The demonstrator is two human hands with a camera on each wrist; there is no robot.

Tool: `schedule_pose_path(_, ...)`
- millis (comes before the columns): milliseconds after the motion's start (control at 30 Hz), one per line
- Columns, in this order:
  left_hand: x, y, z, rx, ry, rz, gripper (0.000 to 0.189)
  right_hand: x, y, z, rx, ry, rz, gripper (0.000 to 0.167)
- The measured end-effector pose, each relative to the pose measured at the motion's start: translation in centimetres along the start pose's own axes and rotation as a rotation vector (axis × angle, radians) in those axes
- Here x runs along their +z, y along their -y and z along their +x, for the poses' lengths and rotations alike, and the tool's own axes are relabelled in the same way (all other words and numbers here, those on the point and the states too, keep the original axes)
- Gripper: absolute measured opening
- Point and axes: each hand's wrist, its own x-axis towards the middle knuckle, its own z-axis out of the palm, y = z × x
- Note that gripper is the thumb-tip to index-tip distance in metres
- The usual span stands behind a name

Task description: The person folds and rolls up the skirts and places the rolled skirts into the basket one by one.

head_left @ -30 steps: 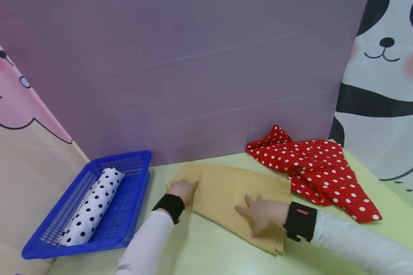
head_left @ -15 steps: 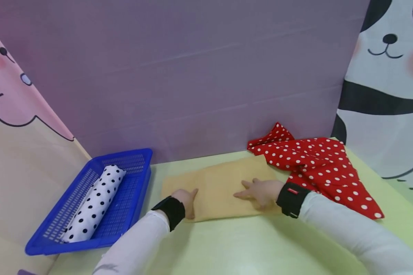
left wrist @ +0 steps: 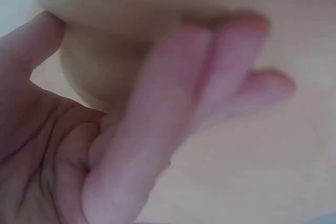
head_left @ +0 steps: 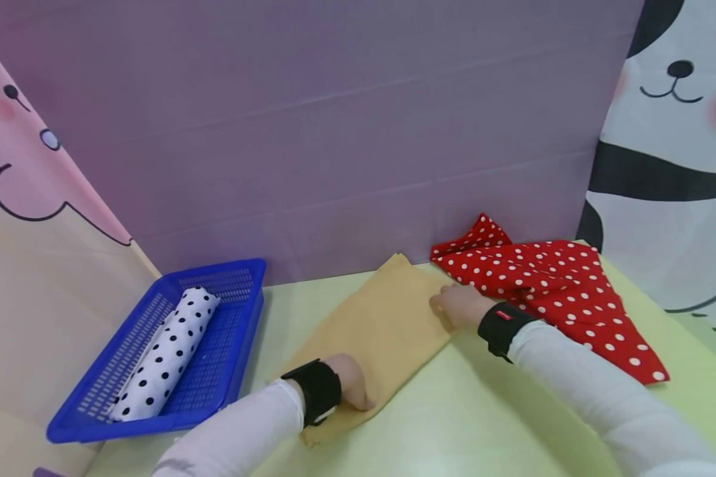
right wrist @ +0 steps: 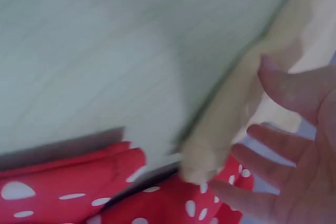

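Observation:
A folded yellow cloth [head_left: 372, 324] lies slantwise on the table, its far corner near the back wall. My left hand [head_left: 349, 381] holds its near end; in the left wrist view the fingers [left wrist: 157, 108] press together on the cloth while the thumb meets its edge. Over the far right side rests my right hand [head_left: 462, 305], touching the cloth. In the right wrist view its fingers [right wrist: 268, 166] are spread and only slightly bent, beside the cloth's thick folded edge [right wrist: 226, 114]. The head view hides most fingertips of both hands.
A crumpled red cloth with white dots [head_left: 549, 285] lies to the right, close to my right hand. On the left stands a blue basket [head_left: 229, 377] holding a rolled white cloth with black dots [head_left: 167, 358]. A purple wall covering [head_left: 334, 132] borders the table's back.
The yellow cloth has turned on the table, its right end going away from me and its left end coming nearer. My right hand moved farther away; my left hand came nearer and rightward.

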Motion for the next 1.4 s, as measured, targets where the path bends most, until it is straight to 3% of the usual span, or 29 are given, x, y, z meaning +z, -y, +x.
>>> schedule_pose_path(100,0.0,-0.8,0.2,-0.001,0.047,-0.066,0.068,0.3,-0.5,0.7,0.128,-0.019,0.008,0.022)
schedule_pose_path(233,-0.1,-1.9,0.2,-0.035,0.051,-0.149,0.079,1.0,-1.1,1.4,0.319,-0.052,0.043,0.026)
schedule_pose_path(300,-0.2,-2.4,0.2,-0.038,0.050,-0.189,0.088,1.5,-1.5,1.7,0.355,-0.089,0.095,0.026)
schedule_pose_path(433,-0.5,-2.8,0.0,-0.010,0.038,-0.302,0.088,3.0,-2.2,2.1,0.272,-0.148,0.155,0.016)
schedule_pose_path(600,-1.6,-1.5,0.0,0.081,0.048,-0.469,0.090,2.6,-2.1,1.2,0.188,-0.143,0.290,0.009)
schedule_pose_path(700,-2.2,-0.3,0.1,0.077,-0.045,-0.408,0.100,1.0,-1.2,0.2,0.204,-0.078,0.421,0.025)
schedule_pose_path(833,-1.5,1.2,0.5,-0.020,-0.179,-0.364,0.103,-0.1,0.4,-0.7,0.211,0.043,0.476,0.049)
schedule_pose_path(933,-0.4,2.1,1.0,-0.062,-0.171,-0.398,0.100,-0.1,1.6,-0.8,0.171,0.083,0.418,0.046)
schedule_pose_path(1100,0.1,2.5,1.4,-0.046,-0.123,-0.433,0.097,0.3,2.5,-0.1,0.100,0.017,0.233,0.028)
schedule_pose_path(1267,-0.2,1.4,1.3,-0.050,-0.133,-0.436,0.098,0.6,2.1,1.1,0.043,-0.071,0.155,0.016)
schedule_pose_path(1400,0.0,0.5,1.6,-0.008,-0.171,-0.475,0.098,1.3,1.2,1.8,0.062,-0.143,0.086,0.010)
